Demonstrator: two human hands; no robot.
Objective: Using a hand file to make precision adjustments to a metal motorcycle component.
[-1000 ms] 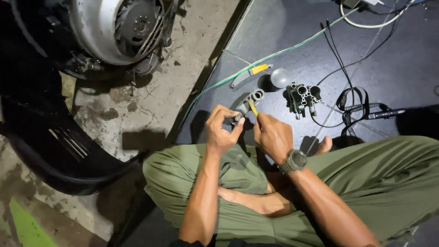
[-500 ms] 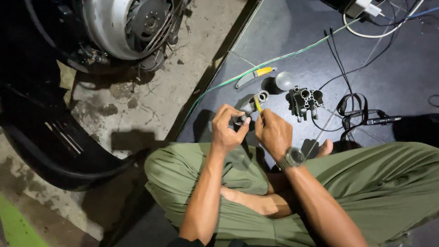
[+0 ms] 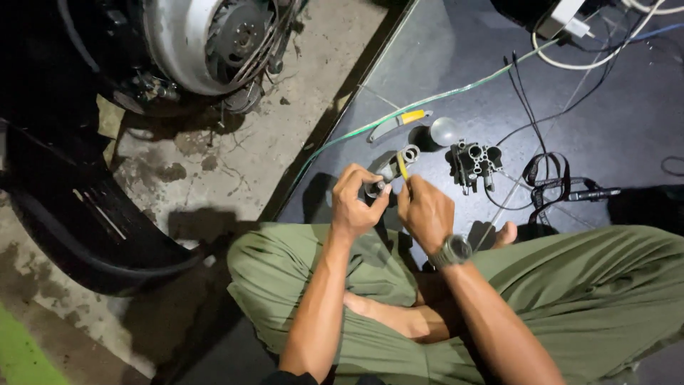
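I sit cross-legged in green trousers on a dark mat. My left hand (image 3: 356, 203) grips a small grey metal part (image 3: 390, 173) with ring-shaped ends, held just above my knees. My right hand (image 3: 426, 212), with a watch on its wrist, holds a thin yellow-handled tool (image 3: 402, 165) whose tip rests against that part. Both hands are close together and almost touching.
A dark metal block with several round ports (image 3: 473, 161) and a round grey bulb-like object (image 3: 446, 130) lie on the mat ahead. A yellow-handled knife (image 3: 399, 121), a green cable (image 3: 456, 89), black wires (image 3: 548, 182) and a scooter's engine casing (image 3: 214, 43) surround me.
The hands stay together on the part and tool, shifting slightly in the view as my head moves. The yellow tool stays against the metal part.
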